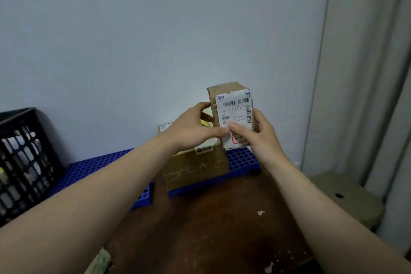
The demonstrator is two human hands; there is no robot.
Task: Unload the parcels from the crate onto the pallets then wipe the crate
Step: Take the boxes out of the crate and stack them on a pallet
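I grip the parcel (233, 115) upright, left hand (191, 131) and right hand (255, 135) pinching its sides, above the box (195, 167) on the pallet (242, 160). Unloading, I judge; the crate (22, 162) stands well left. Next: lower it squarely, then release.

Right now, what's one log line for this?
step: unloading | left hand: grips small parcel | right hand: grips it too | bigger box: on blue pallet | black crate: at left

Both hands (224, 131) hold a small parcel (233, 107) above the blue pallet (240, 159).
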